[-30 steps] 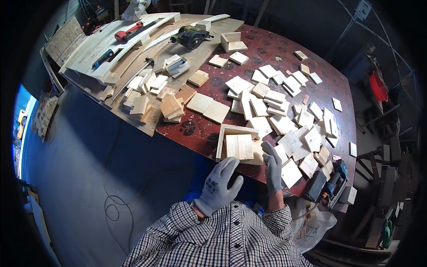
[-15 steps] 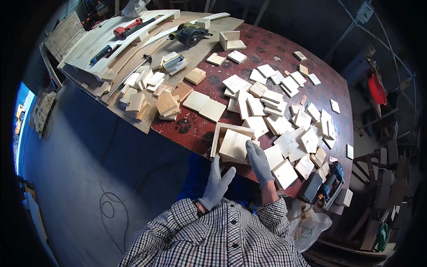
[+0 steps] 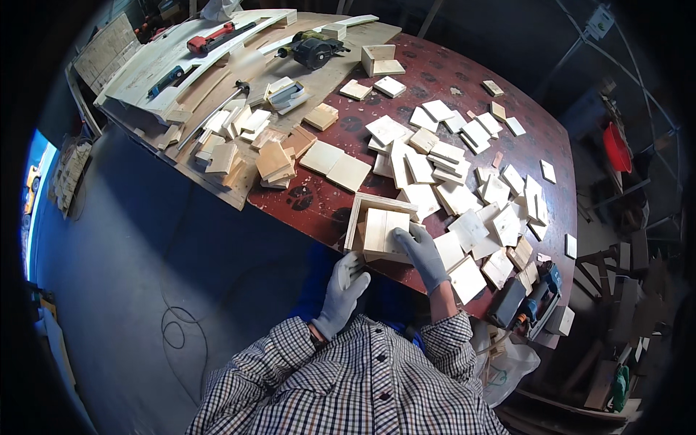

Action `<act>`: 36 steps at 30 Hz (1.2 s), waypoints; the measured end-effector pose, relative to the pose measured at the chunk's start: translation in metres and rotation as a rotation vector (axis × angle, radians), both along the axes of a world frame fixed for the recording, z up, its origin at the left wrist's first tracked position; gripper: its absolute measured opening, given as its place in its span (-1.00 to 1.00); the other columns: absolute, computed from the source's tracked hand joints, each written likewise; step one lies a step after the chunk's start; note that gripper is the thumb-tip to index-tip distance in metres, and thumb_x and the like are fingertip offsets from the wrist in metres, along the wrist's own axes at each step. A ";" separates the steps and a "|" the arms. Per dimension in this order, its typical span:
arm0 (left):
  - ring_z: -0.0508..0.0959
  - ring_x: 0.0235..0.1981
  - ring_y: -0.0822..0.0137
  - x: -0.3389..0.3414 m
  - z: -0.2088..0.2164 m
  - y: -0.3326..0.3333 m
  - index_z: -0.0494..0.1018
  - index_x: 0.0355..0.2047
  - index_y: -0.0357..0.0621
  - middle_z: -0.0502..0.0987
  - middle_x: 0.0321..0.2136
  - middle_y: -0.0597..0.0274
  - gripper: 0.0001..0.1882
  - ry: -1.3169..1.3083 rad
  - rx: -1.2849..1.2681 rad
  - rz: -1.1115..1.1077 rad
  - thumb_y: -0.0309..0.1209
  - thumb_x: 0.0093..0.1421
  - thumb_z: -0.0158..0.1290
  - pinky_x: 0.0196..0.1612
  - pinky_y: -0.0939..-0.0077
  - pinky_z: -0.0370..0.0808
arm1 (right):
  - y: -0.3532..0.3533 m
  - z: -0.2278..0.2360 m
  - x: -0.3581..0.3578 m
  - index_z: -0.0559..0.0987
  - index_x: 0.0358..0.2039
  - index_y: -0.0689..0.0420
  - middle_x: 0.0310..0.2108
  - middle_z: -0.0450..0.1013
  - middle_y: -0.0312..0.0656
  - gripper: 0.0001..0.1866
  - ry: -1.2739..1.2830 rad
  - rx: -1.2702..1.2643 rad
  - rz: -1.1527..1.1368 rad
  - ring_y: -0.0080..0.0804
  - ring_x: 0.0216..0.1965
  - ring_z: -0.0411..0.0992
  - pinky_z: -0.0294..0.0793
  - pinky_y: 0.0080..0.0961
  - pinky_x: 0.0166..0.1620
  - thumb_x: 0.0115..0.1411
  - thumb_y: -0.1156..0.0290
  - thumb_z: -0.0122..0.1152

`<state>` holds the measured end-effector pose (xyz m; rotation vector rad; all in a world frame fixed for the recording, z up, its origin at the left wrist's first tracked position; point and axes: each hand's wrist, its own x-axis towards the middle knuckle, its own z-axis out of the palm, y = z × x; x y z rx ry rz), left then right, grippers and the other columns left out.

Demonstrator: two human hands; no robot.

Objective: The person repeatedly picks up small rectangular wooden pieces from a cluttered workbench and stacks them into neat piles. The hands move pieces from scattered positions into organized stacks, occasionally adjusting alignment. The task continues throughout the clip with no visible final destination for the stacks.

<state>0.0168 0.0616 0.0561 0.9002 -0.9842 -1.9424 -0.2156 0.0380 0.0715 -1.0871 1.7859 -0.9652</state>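
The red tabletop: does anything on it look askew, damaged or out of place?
The loose wooden pieces look most askew, strewn at odd angles right of the wooden frame, many overlapping. By contrast, two pale boards just beyond the frame lie neatly edge to edge. No damage stands out.

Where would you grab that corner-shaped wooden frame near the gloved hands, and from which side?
Probably by the left wall of the wooden frame, coming from the person's left: it is thin and upright, while loose boards and the right hand crowd the other side.
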 end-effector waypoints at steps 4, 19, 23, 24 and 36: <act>0.23 0.48 0.08 0.005 0.002 0.006 0.00 0.51 -0.39 0.20 0.44 -0.11 -0.25 -0.009 -0.008 0.029 -0.42 0.45 0.06 0.51 0.23 0.15 | -0.007 -0.005 -0.006 0.64 0.02 0.30 -0.13 0.50 -0.01 -0.51 -0.061 0.001 0.051 -0.21 -0.07 0.51 0.49 -0.35 0.06 0.37 0.09 0.21; 0.48 0.01 0.53 -0.036 0.000 -0.020 0.48 0.14 0.01 0.55 0.01 0.41 -0.61 0.136 0.295 0.148 -0.08 0.46 0.16 0.10 0.48 0.37 | -0.010 -0.003 -0.012 0.64 -0.08 0.32 -0.16 0.54 -0.09 -0.58 -0.066 0.030 0.118 -0.35 -0.10 0.52 0.53 -0.40 -0.02 0.32 0.17 0.22; 0.56 -0.03 0.56 -0.046 -0.010 -0.017 0.53 0.11 -0.10 0.62 -0.04 0.40 -0.64 0.075 0.329 0.244 -0.22 0.42 0.24 0.08 0.57 0.45 | 0.000 -0.002 -0.010 0.65 -0.04 0.29 -0.11 0.56 -0.02 -0.58 -0.011 0.038 0.179 -0.22 -0.07 0.54 0.52 -0.37 0.04 0.30 0.18 0.23; 0.57 -0.01 0.55 -0.043 -0.018 -0.018 0.52 0.13 -0.10 0.63 -0.03 0.39 -0.64 0.094 0.352 0.225 -0.24 0.43 0.23 0.11 0.54 0.46 | 0.002 -0.001 -0.006 0.66 -0.03 0.29 -0.10 0.55 -0.02 -0.57 -0.020 0.053 0.163 -0.22 -0.06 0.53 0.52 -0.36 0.05 0.31 0.17 0.24; 0.60 0.08 0.39 -0.021 -0.007 -0.001 0.42 0.25 -0.20 0.59 0.07 0.24 -0.58 0.250 0.433 0.021 -0.31 0.47 0.14 0.22 0.42 0.55 | 0.067 0.030 0.027 0.17 0.54 0.22 0.38 0.28 -0.02 -0.09 -0.539 -0.087 0.015 -0.26 0.28 0.41 0.53 -0.36 0.20 0.33 0.17 0.39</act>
